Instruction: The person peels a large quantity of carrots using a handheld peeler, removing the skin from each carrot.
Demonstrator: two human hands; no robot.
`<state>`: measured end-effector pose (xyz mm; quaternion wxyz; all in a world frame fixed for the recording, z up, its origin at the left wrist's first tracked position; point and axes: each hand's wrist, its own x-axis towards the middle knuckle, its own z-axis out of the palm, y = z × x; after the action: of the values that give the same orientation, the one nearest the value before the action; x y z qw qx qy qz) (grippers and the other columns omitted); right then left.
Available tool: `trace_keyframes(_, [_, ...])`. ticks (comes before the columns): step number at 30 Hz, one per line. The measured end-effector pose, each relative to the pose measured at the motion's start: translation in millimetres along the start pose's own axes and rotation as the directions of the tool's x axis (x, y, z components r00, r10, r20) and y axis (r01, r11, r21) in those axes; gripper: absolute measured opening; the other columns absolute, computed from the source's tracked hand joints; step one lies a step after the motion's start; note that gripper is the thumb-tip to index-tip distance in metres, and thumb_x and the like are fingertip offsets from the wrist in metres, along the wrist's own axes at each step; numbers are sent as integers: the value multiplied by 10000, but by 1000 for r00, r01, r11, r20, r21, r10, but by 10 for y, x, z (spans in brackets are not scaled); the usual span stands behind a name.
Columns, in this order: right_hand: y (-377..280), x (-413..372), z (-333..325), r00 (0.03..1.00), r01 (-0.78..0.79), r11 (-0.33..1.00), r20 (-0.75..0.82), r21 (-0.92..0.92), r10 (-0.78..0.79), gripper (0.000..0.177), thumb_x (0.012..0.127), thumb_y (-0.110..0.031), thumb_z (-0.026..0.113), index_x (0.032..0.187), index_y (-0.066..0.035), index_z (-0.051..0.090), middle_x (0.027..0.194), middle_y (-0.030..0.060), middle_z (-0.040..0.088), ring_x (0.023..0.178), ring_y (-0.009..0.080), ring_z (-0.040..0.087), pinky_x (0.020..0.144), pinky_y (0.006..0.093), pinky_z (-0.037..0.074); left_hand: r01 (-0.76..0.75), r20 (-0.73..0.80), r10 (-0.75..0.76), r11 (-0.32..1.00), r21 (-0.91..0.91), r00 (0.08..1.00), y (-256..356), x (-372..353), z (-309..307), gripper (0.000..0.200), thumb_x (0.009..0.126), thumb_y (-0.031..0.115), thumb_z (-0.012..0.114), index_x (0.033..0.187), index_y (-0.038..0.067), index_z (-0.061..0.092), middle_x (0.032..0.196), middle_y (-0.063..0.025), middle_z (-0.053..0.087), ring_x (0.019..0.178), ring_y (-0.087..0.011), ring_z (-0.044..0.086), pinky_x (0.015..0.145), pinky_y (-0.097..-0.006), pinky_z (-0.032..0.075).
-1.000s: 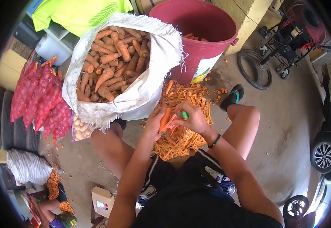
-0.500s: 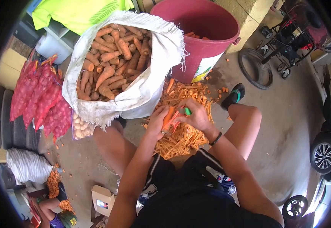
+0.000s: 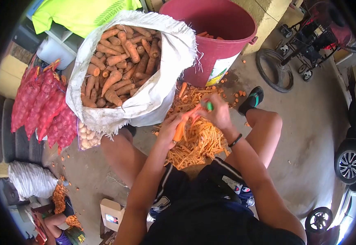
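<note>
My left hand (image 3: 170,130) is closed around a carrot (image 3: 179,131) that points up and away from me, its peeled side bright orange. My right hand (image 3: 219,111), blurred by motion, grips a peeler (image 3: 209,106) whose green part shows between the fingers. An orange-red blur lies between the two hands at the carrot's far end. Below both hands spreads a heap of carrot peelings (image 3: 200,145). Just beyond my left hand stands a white woven sack (image 3: 161,96) full of unpeeled carrots (image 3: 114,77).
Behind the heap stands a dark red bucket (image 3: 198,61) with carrots inside. Red mesh bags of onions (image 3: 39,98) hang at the left. A cardboard box (image 3: 111,214) lies near my left side. Another person's leg (image 3: 54,222) shows at lower left, and a loose tyre (image 3: 274,69) at upper right.
My right hand has moved up and slightly right with the peeler, along the carrot toward its far end. My left hand keeps its hold on the carrot.
</note>
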<state>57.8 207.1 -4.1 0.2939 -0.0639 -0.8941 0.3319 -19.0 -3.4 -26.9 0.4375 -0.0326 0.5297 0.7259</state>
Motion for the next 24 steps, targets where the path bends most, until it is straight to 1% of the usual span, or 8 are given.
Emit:
trace_keyframes(3, [87, 110, -102, 984, -154, 988, -94, -18, 151, 546, 650, -306, 948, 1005, -36, 633, 865, 99, 632, 747, 224, 631, 645, 368, 518, 51, 44, -49, 998, -29, 998, 67, -2, -18, 271, 1050, 273, 546, 1167, 39, 614, 992, -58, 663, 844, -138, 657, 687, -296, 560])
trace_keyframes(4, [32, 77, -101, 983, -179, 977, -28, 115, 183, 530, 664, -300, 946, 1009, -43, 638, 869, 99, 633, 751, 215, 627, 654, 363, 519, 72, 67, -68, 996, -55, 995, 89, 15, -19, 272, 1050, 274, 547, 1164, 37, 614, 987, -60, 662, 836, -139, 658, 684, -297, 561])
trace_keyframes(8, [-295, -153, 32, 986, 81, 976, 125, 204, -108, 498, 668, -308, 944, 975, -54, 644, 878, 85, 642, 727, 212, 645, 643, 371, 542, 9, 46, -3, 992, -125, 999, 37, 71, 72, 291, 1038, 307, 587, 1146, 45, 654, 934, -36, 655, 768, -116, 633, 638, -272, 530])
trace_keyframes(12, [18, 42, -32, 998, 17, 999, -54, 28, -16, 503, 672, -294, 937, 981, -37, 635, 882, 96, 661, 719, 219, 657, 637, 370, 547, 55, 79, -54, 998, -10, 995, 22, -12, -52, 290, 1043, 305, 577, 1137, 40, 647, 915, -39, 653, 749, -127, 639, 613, -283, 539])
trace_keyframes(15, [106, 85, -117, 964, -267, 964, -19, 6, 267, 527, 653, -316, 937, 989, -30, 649, 895, 114, 668, 779, 278, 696, 670, 382, 564, 73, 42, -72, 996, -42, 997, 48, -4, -20, 294, 1044, 310, 575, 1118, 37, 654, 918, -42, 660, 742, -126, 638, 606, -284, 538])
trace_keyframes(16, [18, 43, -110, 963, -269, 945, 34, 185, 268, 543, 645, -335, 941, 996, -37, 653, 934, 117, 678, 795, 288, 699, 677, 377, 567, 64, 18, -63, 996, -69, 998, 59, 11, 17, 297, 1044, 315, 576, 1109, 37, 659, 918, -43, 663, 737, -125, 637, 602, -282, 536])
trace_keyframes(19, [-307, -155, -11, 981, -32, 969, 195, 244, -17, 532, 658, -339, 934, 1008, -51, 655, 952, 119, 679, 809, 296, 699, 699, 382, 570, 46, 9, -46, 986, -159, 999, 11, 47, 96, 303, 1040, 331, 580, 1111, 48, 662, 919, -38, 657, 725, -114, 612, 593, -283, 532])
trace_keyframes(24, [77, 19, -11, 997, -37, 999, -65, 18, 38, 487, 701, -288, 919, 1014, -37, 644, 905, 114, 641, 770, 275, 660, 686, 416, 538, 76, -4, -76, 994, 81, 997, 16, -18, -16, 318, 1045, 331, 570, 1163, 45, 646, 944, -46, 657, 785, -117, 636, 648, -264, 541])
